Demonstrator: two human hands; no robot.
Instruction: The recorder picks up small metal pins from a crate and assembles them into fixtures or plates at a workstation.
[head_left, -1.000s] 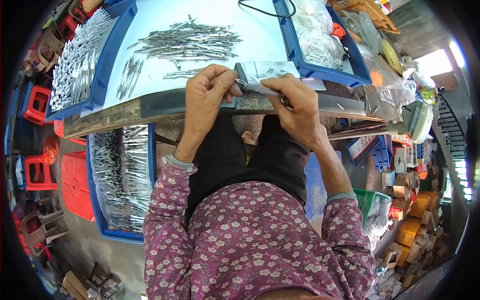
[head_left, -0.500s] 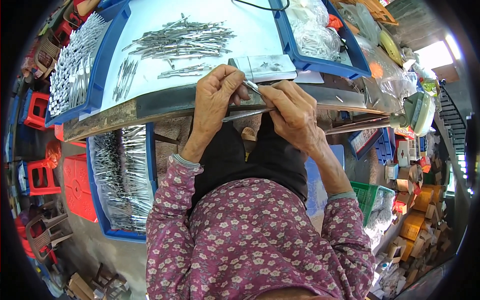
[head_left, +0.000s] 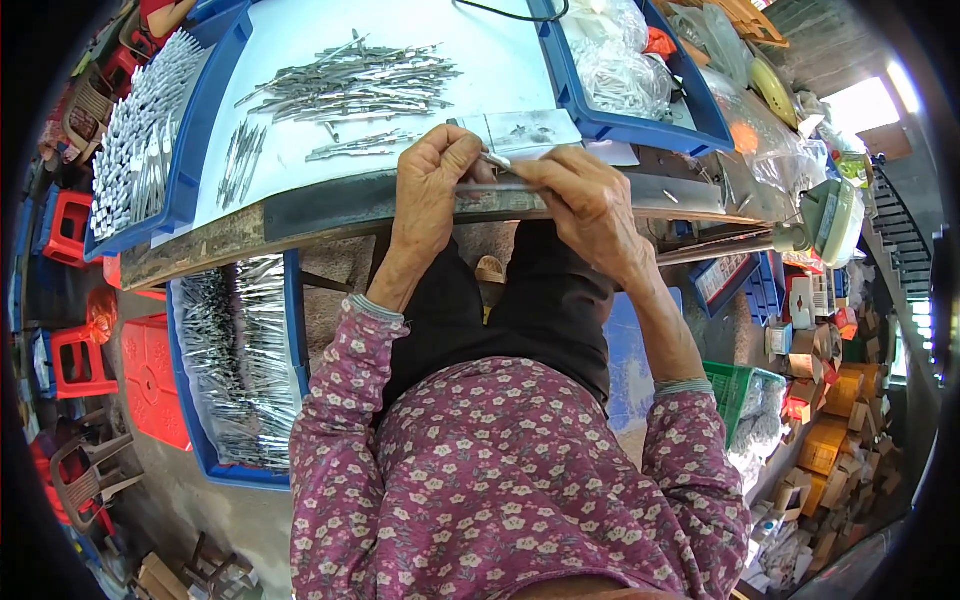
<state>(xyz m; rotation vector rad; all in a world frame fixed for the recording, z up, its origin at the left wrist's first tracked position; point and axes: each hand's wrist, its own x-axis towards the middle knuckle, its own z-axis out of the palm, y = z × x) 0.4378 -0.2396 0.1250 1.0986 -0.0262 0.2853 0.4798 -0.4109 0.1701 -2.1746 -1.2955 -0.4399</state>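
Both of my hands are raised over the table's near edge. My left hand (head_left: 432, 190) is closed, its thumb and forefinger pinching a small silver metal piece (head_left: 495, 160). Close to its right, my right hand (head_left: 590, 205) is closed, with its fingertips blurred. A long thin metal tool (head_left: 492, 187) sticks out from it toward the left hand, below the small piece; its exact kind is unclear. Beyond the hands a heap of slim silver metal pieces (head_left: 355, 82) lies on white sheeting, with a small group (head_left: 242, 162) to its left and a few pieces (head_left: 360, 146) nearer me.
A blue tray (head_left: 187, 190) of white-tipped pieces stands at left, and a blue tray (head_left: 655, 134) of plastic bags at right. A flat whitish block (head_left: 545, 128) lies behind my hands. Below the table's left side sits a blue bin (head_left: 300, 350) of metal pieces.
The thin tool has swung up from below the hands to near the left fingertips. My right hand has shifted slightly up, its fingertips now blurred. The left hand still pinches the small piece.
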